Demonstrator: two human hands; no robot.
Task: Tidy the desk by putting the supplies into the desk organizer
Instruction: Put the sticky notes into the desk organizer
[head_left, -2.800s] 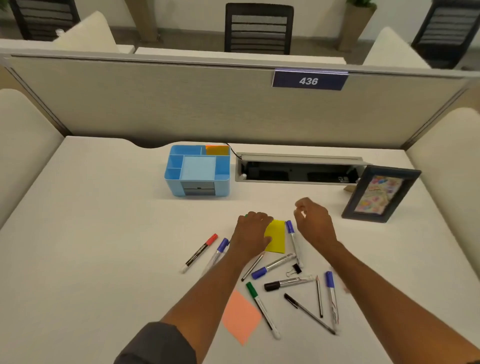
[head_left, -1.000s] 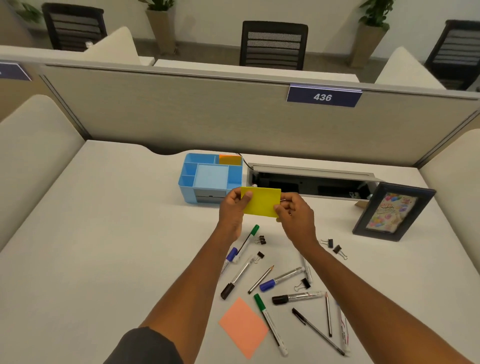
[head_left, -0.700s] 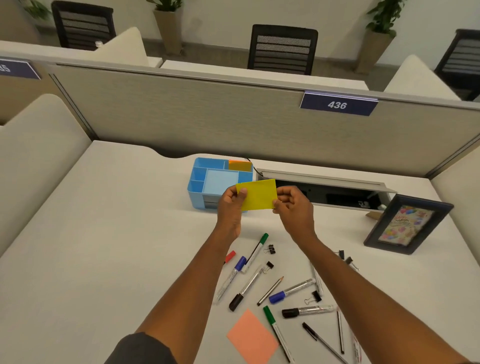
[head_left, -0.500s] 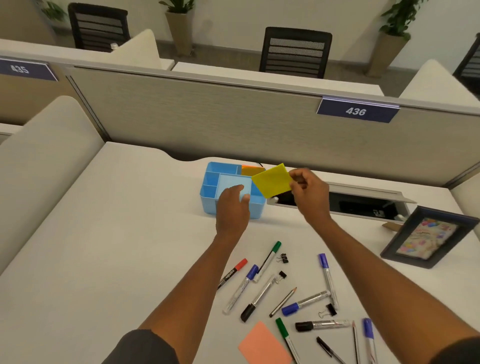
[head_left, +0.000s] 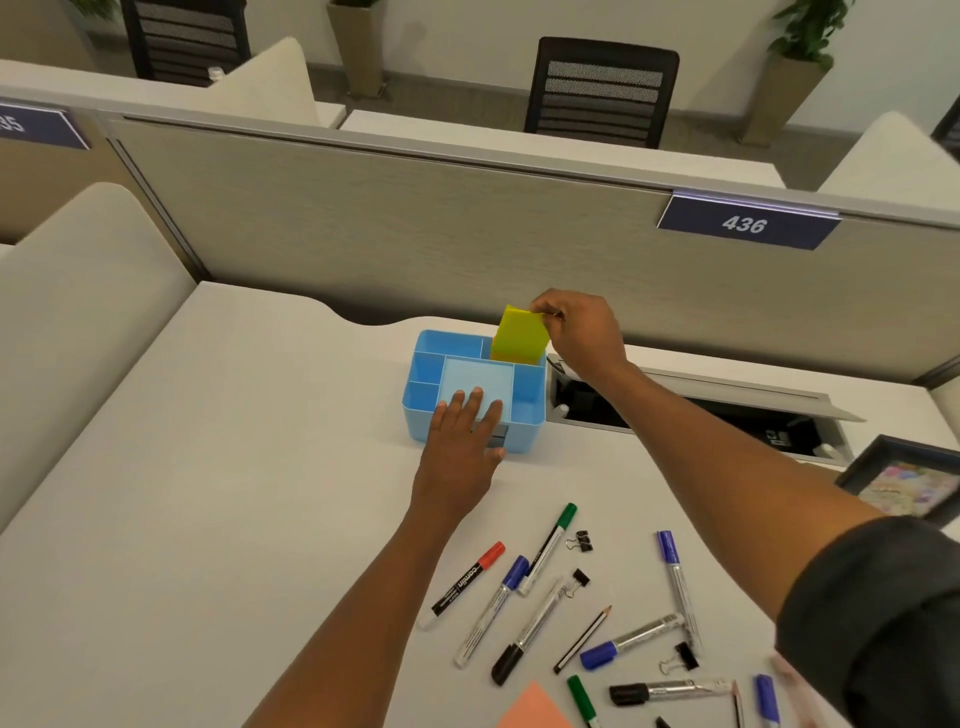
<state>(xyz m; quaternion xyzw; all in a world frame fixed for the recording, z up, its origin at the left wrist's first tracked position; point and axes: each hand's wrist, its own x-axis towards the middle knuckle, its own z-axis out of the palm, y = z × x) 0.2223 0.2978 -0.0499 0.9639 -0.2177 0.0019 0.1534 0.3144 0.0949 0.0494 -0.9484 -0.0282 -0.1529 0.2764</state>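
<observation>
A blue desk organizer (head_left: 426, 410) stands at the back middle of the desk. My right hand (head_left: 579, 332) pinches the top of a yellow sticky-note pad (head_left: 519, 335), which stands upright with its lower edge inside the organizer's back right compartment. My left hand (head_left: 460, 449) lies flat with spread fingers on the organizer's front edge and light blue centre tray. Several markers, such as a green one (head_left: 550, 545) and a red one (head_left: 462, 584), a pencil (head_left: 582, 639) and binder clips (head_left: 582, 540) lie scattered on the near desk. An orange sticky-note pad (head_left: 535, 709) lies at the bottom edge.
An open cable tray (head_left: 696, 410) is sunk into the desk right of the organizer. A black picture frame (head_left: 904, 480) stands at the right. A grey partition (head_left: 467, 228) closes the back of the desk (head_left: 208, 493).
Both hands lifted the yellow pad off the desk and carried it to the organizer. My left hand let go and now rests on the organizer; my right hand lowered the pad into the back right compartment.
</observation>
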